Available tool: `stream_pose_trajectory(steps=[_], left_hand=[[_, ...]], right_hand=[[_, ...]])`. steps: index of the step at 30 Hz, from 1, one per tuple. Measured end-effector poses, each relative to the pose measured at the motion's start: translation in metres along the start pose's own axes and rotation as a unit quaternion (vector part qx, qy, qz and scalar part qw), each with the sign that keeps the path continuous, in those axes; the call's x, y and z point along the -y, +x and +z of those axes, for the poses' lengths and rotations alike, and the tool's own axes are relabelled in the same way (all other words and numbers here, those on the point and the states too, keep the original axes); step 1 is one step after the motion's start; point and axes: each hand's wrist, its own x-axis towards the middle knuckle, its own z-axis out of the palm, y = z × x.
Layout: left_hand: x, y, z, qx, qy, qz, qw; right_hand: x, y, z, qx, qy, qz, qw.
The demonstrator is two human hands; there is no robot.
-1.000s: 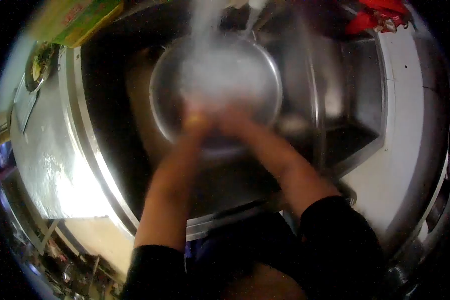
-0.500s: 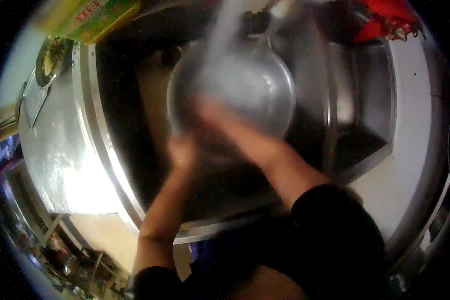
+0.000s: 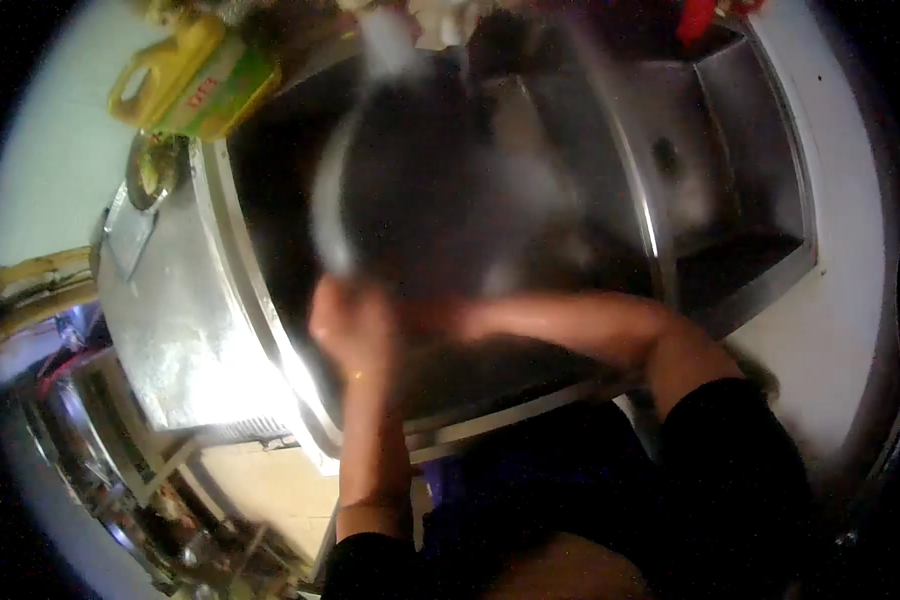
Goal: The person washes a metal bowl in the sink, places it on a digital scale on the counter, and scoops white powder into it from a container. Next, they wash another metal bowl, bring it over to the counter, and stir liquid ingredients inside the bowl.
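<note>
firmly steady the round silver metal bowl (image 3: pixel 330 205) just past left hand (image 3: pixel 355 318) and right hand (image 3: pixel 442 318). their grips: too blurred to tell.

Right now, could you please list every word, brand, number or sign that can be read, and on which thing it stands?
Jug: red characters on its label, too blurred to quote.
Basin: no text that I can see; it is blurred.
Elsewhere: nothing I can read.
</note>
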Motion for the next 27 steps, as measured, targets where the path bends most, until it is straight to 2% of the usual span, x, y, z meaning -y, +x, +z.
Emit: stream_pose_trajectory(steps=[1,2,3,4,5,6,7,9,11,12,15,16,18,20,21,23,24,26,27], left_hand=[[-0.043,0.007,-0.024,0.026,0.117,-0.093,0.988],[-0.019,0.000,-0.041,-0.010,0.057,-0.038,0.998],[-0.019,0.000,-0.047,-0.118,-0.029,0.039,0.992],[-0.024,-0.008,-0.066,-0.161,0.005,0.031,0.986],[-0.023,-0.015,-0.084,-0.191,0.065,0.094,0.975],[-0.040,-0.023,-0.098,-0.178,0.131,0.120,0.968],[-0.037,-0.034,-0.105,-0.215,0.102,0.141,0.961],[-0.012,-0.042,-0.134,-0.289,0.151,0.192,0.926],[-0.012,-0.042,-0.141,-0.356,0.327,0.214,0.849],[-0.012,-0.043,-0.141,-0.364,0.292,0.207,0.860],[-0.009,-0.047,-0.135,-0.380,0.180,0.188,0.888],[-0.006,-0.049,-0.132,-0.385,0.142,0.180,0.894],[-0.009,-0.049,-0.124,-0.383,0.151,0.182,0.893],[-0.017,-0.045,-0.117,-0.374,0.242,0.202,0.872],[0.002,-0.045,-0.115,-0.335,0.000,0.212,0.918],[-0.019,-0.044,-0.083,-0.295,-0.144,0.004,0.945],[-0.023,-0.042,-0.073,-0.260,-0.226,-0.093,0.934],[0.033,-0.047,-0.043,-0.236,-0.192,-0.263,0.916],[0.022,-0.040,-0.025,-0.197,-0.220,-0.268,0.917]], right_hand=[[-0.017,-0.001,-0.005,0.001,0.001,0.017,1.000],[-0.038,-0.001,-0.015,-0.045,-0.018,0.058,0.997],[-0.053,-0.010,-0.026,-0.165,-0.092,0.118,0.975],[-0.070,-0.018,-0.035,-0.286,-0.151,0.194,0.926],[-0.086,-0.027,-0.046,-0.389,-0.177,0.265,0.865],[-0.068,-0.041,-0.065,-0.366,-0.192,0.311,0.856],[-0.047,-0.056,-0.088,-0.340,-0.208,0.355,0.846],[-0.019,-0.082,-0.139,-0.152,-0.067,0.343,0.925],[-0.008,-0.094,-0.139,-0.207,-0.177,0.278,0.921],[-0.004,-0.100,-0.137,-0.233,-0.231,0.243,0.913],[-0.003,-0.114,-0.135,-0.290,-0.282,0.187,0.895],[-0.009,-0.119,-0.135,-0.319,-0.253,0.157,0.900],[-0.016,-0.128,-0.142,-0.368,-0.192,0.094,0.905],[-0.005,-0.139,-0.166,-0.451,-0.143,0.120,0.873],[0.011,-0.146,-0.185,-0.491,-0.117,0.133,0.853],[0.034,-0.151,-0.232,-0.570,-0.146,0.020,0.808],[0.043,-0.147,-0.255,-0.603,-0.160,-0.036,0.781],[0.083,-0.144,-0.308,-0.618,-0.317,-0.057,0.718],[0.101,-0.140,-0.331,-0.604,-0.372,-0.061,0.702]])
